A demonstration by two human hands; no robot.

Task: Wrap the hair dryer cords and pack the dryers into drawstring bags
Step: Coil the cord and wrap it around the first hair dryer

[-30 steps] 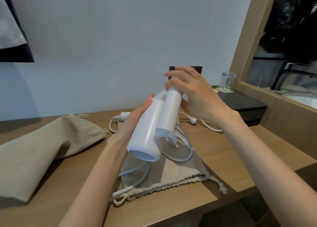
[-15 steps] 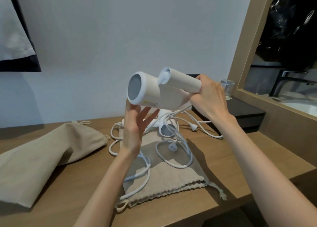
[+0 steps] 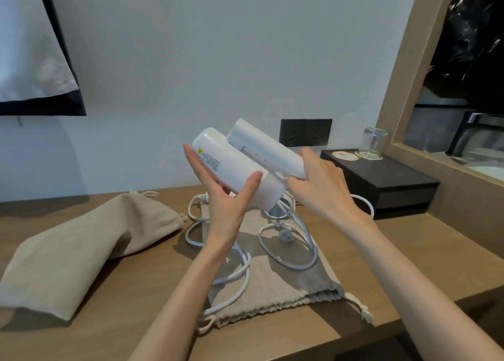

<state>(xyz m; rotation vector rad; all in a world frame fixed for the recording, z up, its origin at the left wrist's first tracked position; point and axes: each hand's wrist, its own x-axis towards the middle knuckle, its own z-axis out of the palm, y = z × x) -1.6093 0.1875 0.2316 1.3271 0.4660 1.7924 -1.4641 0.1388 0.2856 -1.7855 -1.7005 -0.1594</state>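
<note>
You hold a white hair dryer (image 3: 240, 175) in both hands, raised above the desk (image 3: 409, 251), with its cord unwrapped.

At far left a filled beige drawstring bag (image 3: 90, 254) lies on the desk. Your left hand (image 3: 226, 197) clasps the dryer's barrel, with flat fingers behind it and the thumb across its front. The barrel tilts up to the left, and the handle is folded alongside it. Your right hand (image 3: 319, 188) curls round the end of that handle. Below, the white cord (image 3: 296, 267) trails in loose loops over a flat, empty-looking beige bag (image 3: 286, 287) on the desk. Farther right, a black box (image 3: 381, 180) stands by the wall with a glass (image 3: 375, 142) on top.
</note>
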